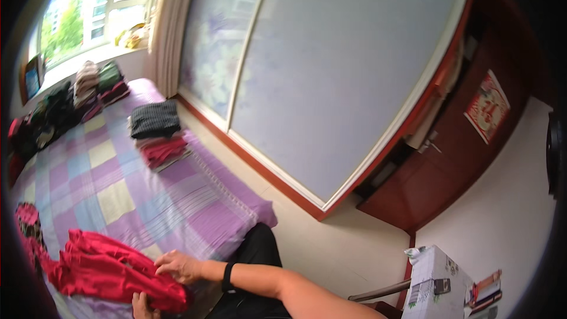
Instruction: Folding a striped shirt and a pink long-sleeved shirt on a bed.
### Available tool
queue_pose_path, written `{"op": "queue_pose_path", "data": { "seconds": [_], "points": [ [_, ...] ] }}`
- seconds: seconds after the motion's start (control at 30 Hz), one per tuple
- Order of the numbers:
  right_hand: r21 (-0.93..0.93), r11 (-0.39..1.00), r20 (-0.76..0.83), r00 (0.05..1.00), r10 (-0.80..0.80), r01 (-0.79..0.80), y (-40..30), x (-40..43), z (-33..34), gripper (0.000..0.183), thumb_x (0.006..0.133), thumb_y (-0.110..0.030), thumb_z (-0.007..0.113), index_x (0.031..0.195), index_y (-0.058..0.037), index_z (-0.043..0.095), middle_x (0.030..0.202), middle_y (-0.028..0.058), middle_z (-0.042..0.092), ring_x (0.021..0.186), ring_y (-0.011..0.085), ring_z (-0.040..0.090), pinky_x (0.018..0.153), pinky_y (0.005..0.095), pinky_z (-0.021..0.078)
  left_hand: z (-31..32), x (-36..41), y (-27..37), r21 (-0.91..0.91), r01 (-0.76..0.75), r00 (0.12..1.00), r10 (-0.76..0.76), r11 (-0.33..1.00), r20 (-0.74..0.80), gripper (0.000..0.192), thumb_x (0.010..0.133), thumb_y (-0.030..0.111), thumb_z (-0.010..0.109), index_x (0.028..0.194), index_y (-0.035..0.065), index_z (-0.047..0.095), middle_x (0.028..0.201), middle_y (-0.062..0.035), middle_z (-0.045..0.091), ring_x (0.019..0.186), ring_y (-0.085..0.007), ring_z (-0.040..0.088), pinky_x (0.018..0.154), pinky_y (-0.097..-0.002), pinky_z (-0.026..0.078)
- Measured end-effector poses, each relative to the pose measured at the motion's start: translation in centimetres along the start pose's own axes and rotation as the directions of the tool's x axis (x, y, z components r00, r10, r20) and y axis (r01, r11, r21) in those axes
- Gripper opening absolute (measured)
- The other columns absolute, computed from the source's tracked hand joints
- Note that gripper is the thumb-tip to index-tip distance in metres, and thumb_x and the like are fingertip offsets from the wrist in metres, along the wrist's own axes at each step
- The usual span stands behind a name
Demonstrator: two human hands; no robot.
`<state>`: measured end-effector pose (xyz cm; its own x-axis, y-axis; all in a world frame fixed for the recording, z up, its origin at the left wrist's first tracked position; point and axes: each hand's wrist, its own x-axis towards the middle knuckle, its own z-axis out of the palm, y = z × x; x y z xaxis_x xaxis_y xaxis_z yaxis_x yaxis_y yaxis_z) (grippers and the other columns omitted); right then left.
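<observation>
A red garment [106, 270] lies spread on the bed in front of me, its folds running lengthwise and its far end bunched. My right hand [179, 266], with a black band on the wrist, has its curled fingers at the garment's right edge. At the near edge, my left hand [144, 306] pinches the cloth; most of this hand is cut off by the bottom of the picture. Beside the garment's far left end lies a pink and dark patterned cloth [29, 219].
The bed's checked bedspread [110, 204] carries a stack of folded clothes [155, 130] and more clothes [86, 82] by the window. A sliding-door wardrobe [336, 75] stands beyond the floor strip. To the right are a wooden door [447, 173] and a cloth-covered table [436, 283] with books.
</observation>
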<state>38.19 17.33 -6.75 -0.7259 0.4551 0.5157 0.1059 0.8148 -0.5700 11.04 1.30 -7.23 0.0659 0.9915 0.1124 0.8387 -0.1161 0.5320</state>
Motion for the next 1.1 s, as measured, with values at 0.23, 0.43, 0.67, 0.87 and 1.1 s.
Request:
{"op": "queue_pose_path", "data": {
  "seconds": [0.23,0.43,0.67,0.87,1.1],
  "points": [
    [-0.095,0.993,-0.024,0.997,0.067,-0.069,-1.2,-0.1,-1.3,0.043,0.076,-0.012,0.074,0.117,-0.0212,0.068,0.13,0.0057,0.059,0.126,0.0331,0.055,0.105,0.0486,0.0405,-1.4,1.6,3.0,-0.024,-0.129,0.981,0.124,0.991,-0.148,0.037,0.081,0.01,0.073,0.116,0.0048,0.063,0.11,-0.0236,0.06,0.104,-0.0434,0.059,0.093,-0.0502,0.05],
    [-0.172,0.978,-0.08,0.991,0.103,-0.116,-1.4,0.2,0.4,0.036,0.081,-0.013,0.075,0.115,-0.0197,0.066,0.131,0.0055,0.059,0.125,0.0314,0.055,0.105,0.0464,0.0407,-1.6,1.8,1.9,-0.122,-0.137,0.982,0.12,0.983,-0.143,0.022,0.084,0.008,0.073,0.102,0.005,0.062,0.101,-0.0178,0.06,0.096,-0.0403,0.058,0.088,-0.0475,0.05],
    [-0.106,0.971,-0.075,0.975,0.208,-0.215,-1.8,-0.2,1.0,0.026,0.085,-0.019,0.075,0.111,-0.0188,0.071,0.129,0.0064,0.062,0.125,0.0301,0.057,0.106,0.0455,0.0399,-1.1,2.9,-0.9,-0.246,0.04,0.999,-0.037,0.969,0.014,0.018,0.089,0.013,0.073,0.101,0.002,0.066,0.103,-0.0171,0.066,0.097,-0.0333,0.063,0.087,-0.0431,0.052],
    [-0.009,0.935,-0.032,0.935,0.354,-0.354,-2.4,0.6,1.2,0.015,0.09,-0.022,0.071,0.102,-0.0171,0.076,0.129,0.0041,0.065,0.128,0.0283,0.055,0.11,0.0469,0.0374,1.6,3.3,-6.9,-0.358,0.171,0.985,-0.152,0.918,0.081,0.019,0.091,0.015,0.072,0.105,0.0032,0.069,0.106,-0.0137,0.07,0.097,-0.0298,0.064,0.091,-0.0423,0.053],
    [0.142,0.955,-0.147,0.948,0.282,-0.262,0.6,-1.2,0.7,0.021,0.085,-0.018,0.068,0.098,-0.0067,0.079,0.104,0.015,0.074,0.099,0.0339,0.071,0.09,0.0412,0.057,-1.3,3.3,-2.1,-0.477,0.169,0.986,-0.152,0.862,0.075,0.019,0.088,0.019,0.073,0.097,0.003,0.074,0.084,-0.0068,0.073,0.078,-0.0152,0.064,0.071,-0.0346,0.053]
  ]
}}
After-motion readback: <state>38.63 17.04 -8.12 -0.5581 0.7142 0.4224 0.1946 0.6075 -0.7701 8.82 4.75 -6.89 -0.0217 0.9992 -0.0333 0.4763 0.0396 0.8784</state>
